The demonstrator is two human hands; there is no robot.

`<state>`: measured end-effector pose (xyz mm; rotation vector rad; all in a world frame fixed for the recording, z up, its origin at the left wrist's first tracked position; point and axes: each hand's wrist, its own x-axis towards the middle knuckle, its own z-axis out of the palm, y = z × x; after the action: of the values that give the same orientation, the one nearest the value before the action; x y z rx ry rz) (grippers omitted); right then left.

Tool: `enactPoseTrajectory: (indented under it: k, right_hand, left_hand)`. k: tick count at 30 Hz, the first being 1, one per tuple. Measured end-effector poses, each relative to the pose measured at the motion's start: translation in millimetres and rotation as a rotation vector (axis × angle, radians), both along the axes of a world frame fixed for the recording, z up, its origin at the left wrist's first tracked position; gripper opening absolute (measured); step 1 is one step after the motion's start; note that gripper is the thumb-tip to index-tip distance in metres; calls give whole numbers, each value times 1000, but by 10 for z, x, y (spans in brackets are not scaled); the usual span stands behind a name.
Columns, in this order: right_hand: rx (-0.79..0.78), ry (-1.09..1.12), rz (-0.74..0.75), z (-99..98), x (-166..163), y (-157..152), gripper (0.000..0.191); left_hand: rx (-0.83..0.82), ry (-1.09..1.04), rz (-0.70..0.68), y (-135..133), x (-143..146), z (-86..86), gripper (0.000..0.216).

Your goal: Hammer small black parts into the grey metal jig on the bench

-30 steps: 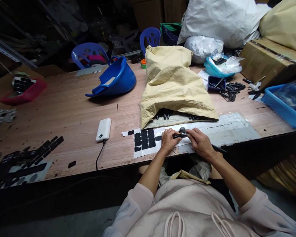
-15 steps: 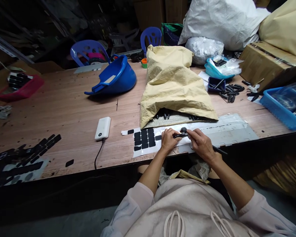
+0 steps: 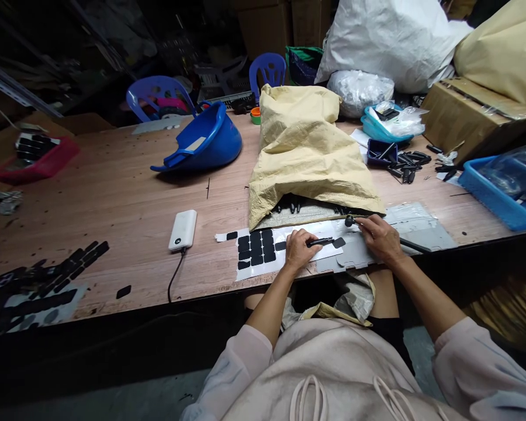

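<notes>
My left hand (image 3: 298, 250) is closed around a slim black pen-like piece (image 3: 321, 241), held just above the white sheet (image 3: 269, 270). Rounded black patches (image 3: 256, 248) lie in rows on that sheet, left of the hand, and one dark patch (image 3: 339, 242) lies past the piece's tip. In my right hand (image 3: 382, 237) is a long black rod with a round head (image 3: 349, 220). The head points left and the rod's other end sticks out to the right. A yellow sack (image 3: 315, 146) lies just beyond both hands, dark slim pieces showing at its mouth.
On the left are a white power bank (image 3: 183, 230) with a cable, a blue scoop-like basin (image 3: 219, 140) and strips of black patches (image 3: 74, 263). To the right stand a blue tray (image 3: 499, 196), a cardboard box (image 3: 469, 123) and a pile of black pieces (image 3: 407, 166).
My right hand has moved right with the rod, away from my left hand. The rod's round head has left the pen-like piece, and the dark patch beside it is now uncovered.
</notes>
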<state>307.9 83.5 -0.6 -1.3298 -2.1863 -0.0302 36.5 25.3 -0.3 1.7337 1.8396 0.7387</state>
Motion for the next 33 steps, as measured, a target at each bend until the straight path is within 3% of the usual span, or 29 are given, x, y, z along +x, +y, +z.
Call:
enactPoseTrajectory:
  k: [6,11,15,18,19,21,24,27,29,33]
  right_hand:
    - [67,-81,40,-198,143,108,31]
    - [50,-59,33,-232,118,98,29]
    - [51,-63,30,-224,123,107,29]
    - [55,-70,27,-222,126,108,29]
    - [54,-72,27,-223,126,107,29]
    - [55,-79,28,-225,126,107,29]
    - [66,-90,32,-231,128,108,29]
    - [72,-97,24,-237,128,109,28]
    - [70,-100,20,-238,125,109,28]
    - [69,-102,24,-234,114,101,28]
  left_hand:
    - [29,-12,-18,-3,-17,-36,14]
    - [91,33,-45,-26,-46,-40,13]
    - [344,60,-146,-395,4,-70,12]
    - [437,15,-353,-871,110,-217,21]
    - [405,-3,-427,-1017,149,-289,25]
    - [245,1,-441,-1232,210,-441,26]
    - [-140,106,-308,-1333,233,-599,28]
    - [-448,214,-235,-1289,212,-579,36]
    - [-478,184,-273,-1251,217,-461,34]
    - [-285,-81,-359,-1047,245,-91,19]
